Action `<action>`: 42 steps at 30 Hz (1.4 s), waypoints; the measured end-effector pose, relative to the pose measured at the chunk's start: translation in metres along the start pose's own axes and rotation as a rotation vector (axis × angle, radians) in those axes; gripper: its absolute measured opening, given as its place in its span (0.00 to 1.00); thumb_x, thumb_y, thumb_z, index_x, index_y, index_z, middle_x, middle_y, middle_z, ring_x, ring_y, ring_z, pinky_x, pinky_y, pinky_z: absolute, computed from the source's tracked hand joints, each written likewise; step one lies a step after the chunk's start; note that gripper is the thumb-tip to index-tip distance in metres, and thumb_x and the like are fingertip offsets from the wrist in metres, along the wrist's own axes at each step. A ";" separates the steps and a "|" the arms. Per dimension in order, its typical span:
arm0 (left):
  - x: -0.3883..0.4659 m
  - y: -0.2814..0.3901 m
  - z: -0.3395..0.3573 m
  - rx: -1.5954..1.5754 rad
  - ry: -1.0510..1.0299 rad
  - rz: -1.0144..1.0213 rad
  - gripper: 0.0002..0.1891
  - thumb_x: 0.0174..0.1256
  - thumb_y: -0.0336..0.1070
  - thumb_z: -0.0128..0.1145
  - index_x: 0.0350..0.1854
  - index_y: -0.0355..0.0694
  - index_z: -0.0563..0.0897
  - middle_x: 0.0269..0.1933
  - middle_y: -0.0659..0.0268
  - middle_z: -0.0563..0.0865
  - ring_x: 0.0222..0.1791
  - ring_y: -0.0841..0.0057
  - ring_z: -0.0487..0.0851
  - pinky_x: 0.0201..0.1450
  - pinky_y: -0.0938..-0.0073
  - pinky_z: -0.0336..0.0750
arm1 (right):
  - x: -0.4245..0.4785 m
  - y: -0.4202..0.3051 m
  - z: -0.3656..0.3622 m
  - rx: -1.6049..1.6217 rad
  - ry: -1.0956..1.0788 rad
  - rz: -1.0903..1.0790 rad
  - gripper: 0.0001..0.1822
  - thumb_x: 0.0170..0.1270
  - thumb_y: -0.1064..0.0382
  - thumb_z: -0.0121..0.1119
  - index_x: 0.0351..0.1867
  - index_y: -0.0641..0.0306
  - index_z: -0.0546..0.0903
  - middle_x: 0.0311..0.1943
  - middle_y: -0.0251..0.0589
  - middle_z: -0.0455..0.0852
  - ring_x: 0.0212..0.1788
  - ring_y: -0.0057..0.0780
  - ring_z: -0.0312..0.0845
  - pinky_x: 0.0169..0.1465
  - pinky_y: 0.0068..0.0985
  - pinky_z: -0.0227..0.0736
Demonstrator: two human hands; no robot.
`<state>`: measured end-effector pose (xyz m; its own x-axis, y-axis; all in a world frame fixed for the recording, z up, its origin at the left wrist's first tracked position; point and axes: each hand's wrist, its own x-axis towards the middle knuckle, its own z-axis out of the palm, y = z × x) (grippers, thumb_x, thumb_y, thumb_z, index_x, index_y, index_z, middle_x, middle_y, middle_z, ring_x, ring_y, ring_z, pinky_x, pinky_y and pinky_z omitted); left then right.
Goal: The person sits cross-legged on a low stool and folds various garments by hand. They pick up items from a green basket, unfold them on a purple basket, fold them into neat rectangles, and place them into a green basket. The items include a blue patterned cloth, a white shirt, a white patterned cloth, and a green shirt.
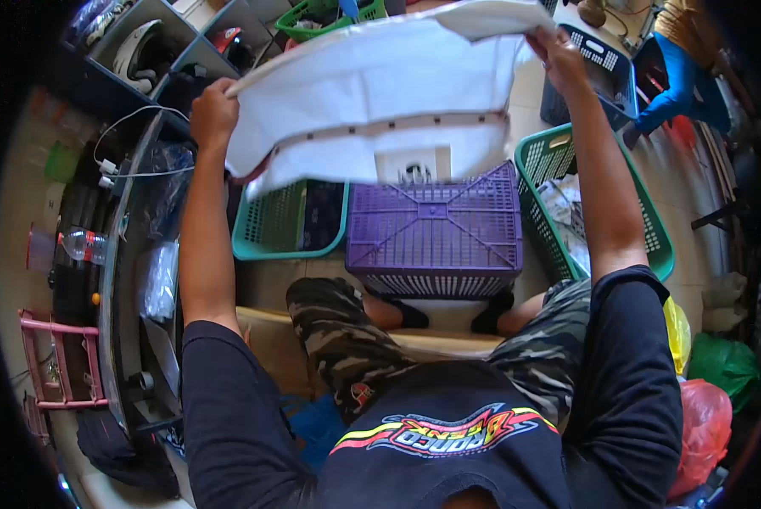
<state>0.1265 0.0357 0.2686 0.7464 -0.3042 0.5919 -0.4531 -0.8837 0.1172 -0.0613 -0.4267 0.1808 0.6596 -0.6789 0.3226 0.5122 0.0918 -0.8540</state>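
A large white cloth [368, 95] with a dark-dotted seam and a printed square patch is stretched between my raised hands. My left hand [215, 113] grips its left upper corner, and my right hand [560, 60] grips the right upper corner. Below the cloth, an upturned purple plastic basket [433, 235] stands on the floor between my feet, partly covered from view by the cloth's lower edge. Left of it is a green plastic basket [289, 256] with dark contents. To the right, another green basket [660, 245] holds crumpled pale material, partly hidden behind my right forearm.
Shelves with helmets [139, 57] stand at the upper left. A low shelf with clear plastic packets [160, 280] runs along my left. A dark blue basket [609, 95] and another person's leg [673, 83] are at the upper right. Red [698, 426] and green [724, 366] plastic bags lie lower right.
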 end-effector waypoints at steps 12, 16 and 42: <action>-0.072 -0.049 0.060 -0.235 -0.209 0.417 0.14 0.53 0.30 0.49 0.41 0.49 0.82 0.34 0.53 0.81 0.36 0.57 0.79 0.40 0.62 0.73 | -0.117 -0.054 -0.069 -0.496 -0.295 0.185 0.20 0.59 0.63 0.57 0.51 0.69 0.73 0.43 0.39 0.80 0.41 0.26 0.78 0.46 0.22 0.76; -0.158 -0.056 0.088 -0.200 -0.530 0.427 0.18 0.49 0.24 0.49 0.42 0.50 0.83 0.30 0.56 0.80 0.30 0.59 0.78 0.38 0.63 0.72 | -0.195 -0.027 -0.111 -0.506 -0.307 0.486 0.29 0.52 0.72 0.57 0.59 0.65 0.66 0.49 0.38 0.76 0.37 0.22 0.78 0.38 0.19 0.78; -0.211 -0.108 0.119 -0.643 -1.307 -0.279 0.14 0.46 0.37 0.68 0.32 0.33 0.84 0.28 0.65 0.85 0.28 0.79 0.80 0.34 0.77 0.73 | -0.198 -0.021 -0.125 -0.566 -0.332 0.870 0.12 0.55 0.62 0.59 0.39 0.65 0.80 0.25 0.33 0.81 0.26 0.15 0.74 0.29 0.11 0.67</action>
<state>0.0762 0.1532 0.0365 0.5846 -0.5600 -0.5871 -0.0978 -0.7670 0.6342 -0.2714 -0.3855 0.0842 0.8330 -0.3049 -0.4617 -0.4733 0.0394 -0.8800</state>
